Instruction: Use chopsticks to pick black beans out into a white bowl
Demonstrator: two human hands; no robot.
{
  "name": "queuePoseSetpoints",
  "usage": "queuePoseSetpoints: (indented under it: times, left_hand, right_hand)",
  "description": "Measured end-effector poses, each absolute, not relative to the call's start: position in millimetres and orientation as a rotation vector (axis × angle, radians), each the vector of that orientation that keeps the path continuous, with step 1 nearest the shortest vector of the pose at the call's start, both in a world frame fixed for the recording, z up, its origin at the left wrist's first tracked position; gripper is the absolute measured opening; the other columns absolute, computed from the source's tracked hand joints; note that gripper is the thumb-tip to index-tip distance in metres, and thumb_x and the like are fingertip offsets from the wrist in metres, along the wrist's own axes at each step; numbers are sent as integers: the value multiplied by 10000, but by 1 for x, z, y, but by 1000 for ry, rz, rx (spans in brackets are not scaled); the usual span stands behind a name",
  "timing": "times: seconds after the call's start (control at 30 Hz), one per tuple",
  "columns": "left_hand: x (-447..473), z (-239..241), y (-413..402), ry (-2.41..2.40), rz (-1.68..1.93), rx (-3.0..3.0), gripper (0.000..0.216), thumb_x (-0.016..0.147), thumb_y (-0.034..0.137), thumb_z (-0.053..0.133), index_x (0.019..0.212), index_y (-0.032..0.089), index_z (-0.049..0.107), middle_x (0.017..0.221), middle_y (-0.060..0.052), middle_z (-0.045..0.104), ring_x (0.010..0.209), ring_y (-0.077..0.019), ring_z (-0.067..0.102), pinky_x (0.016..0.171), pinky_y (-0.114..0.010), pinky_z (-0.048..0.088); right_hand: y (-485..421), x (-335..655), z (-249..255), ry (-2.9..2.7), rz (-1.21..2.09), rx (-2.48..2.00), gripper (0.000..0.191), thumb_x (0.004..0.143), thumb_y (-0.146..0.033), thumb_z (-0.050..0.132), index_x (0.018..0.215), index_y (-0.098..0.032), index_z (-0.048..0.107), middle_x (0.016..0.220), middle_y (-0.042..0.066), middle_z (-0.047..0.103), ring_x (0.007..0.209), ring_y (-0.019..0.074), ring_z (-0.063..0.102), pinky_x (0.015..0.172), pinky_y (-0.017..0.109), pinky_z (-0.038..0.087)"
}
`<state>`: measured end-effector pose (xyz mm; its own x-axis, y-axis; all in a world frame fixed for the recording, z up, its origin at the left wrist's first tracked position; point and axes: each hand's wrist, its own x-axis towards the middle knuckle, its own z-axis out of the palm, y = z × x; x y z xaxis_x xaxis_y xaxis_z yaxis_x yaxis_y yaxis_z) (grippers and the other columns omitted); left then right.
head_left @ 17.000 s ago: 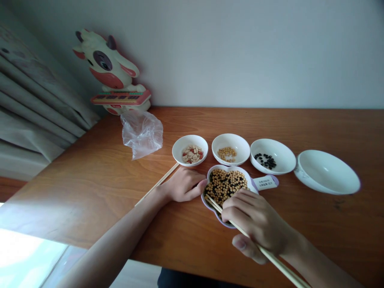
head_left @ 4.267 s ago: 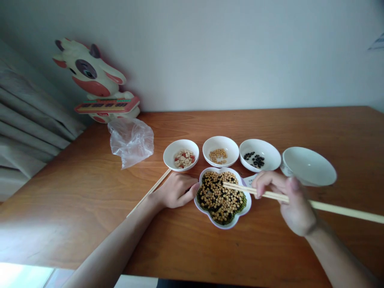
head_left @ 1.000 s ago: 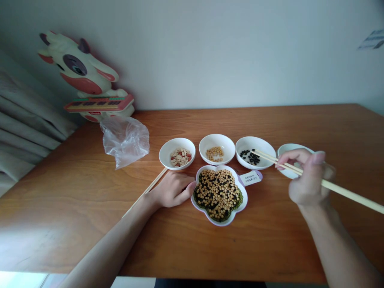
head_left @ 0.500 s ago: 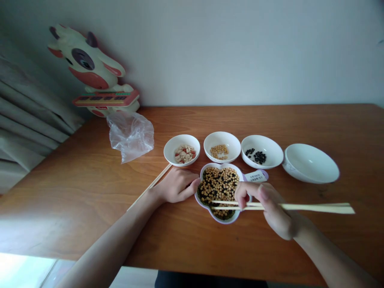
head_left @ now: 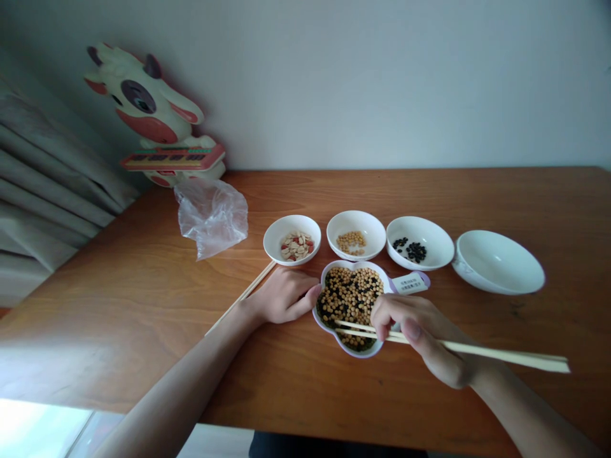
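Note:
My right hand [head_left: 420,331] is closed around a pair of wooden chopsticks [head_left: 501,356]. Their tips reach into a purple-rimmed, flower-shaped bowl [head_left: 326,327] and look slightly apart, near its lower left side. Yellow soybeans [head_left: 356,289] mixed with small dark pieces or beans fill that bowl; whether a bean sits between the tips is too small to tell. Resting on the table at the bowl's left, my left hand [head_left: 286,296] has its fingers curled and its thumb against the rim. A labelled handle [head_left: 410,282] sticks out at the bowl's upper right.
Behind stand white bowls in a row: one with pale and reddish flat seeds [head_left: 296,245], one with soybeans [head_left: 351,242], one with black beans [head_left: 416,252], and a bare one [head_left: 499,261]. Another chopstick pair [head_left: 238,299] lies left, near a plastic bag [head_left: 212,219] and cow toy keyboard [head_left: 162,114].
The rear ends of the chopsticks have swung down towards me, and my right hand has tilted with them. The tips remain in the flower-shaped bowl. My left hand stays at its rim.

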<state>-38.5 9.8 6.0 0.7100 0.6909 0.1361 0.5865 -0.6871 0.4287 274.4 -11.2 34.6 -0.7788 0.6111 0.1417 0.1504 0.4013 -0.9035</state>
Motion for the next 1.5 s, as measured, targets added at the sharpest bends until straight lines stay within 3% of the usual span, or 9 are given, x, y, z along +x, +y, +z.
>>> queuePoseSetpoints:
  times: [1.5]
  left_hand:
    - [-38,5,11,964,424,2543,430,1118,338,317,760,187,501,777,-37,646,654,-147,520,676,-316,361]
  right_hand:
    - [-17,265,29,-2082,1353,-798,680,1074,-688,130,902,-217,589,865,38,628,814,211,574,780,362,419]
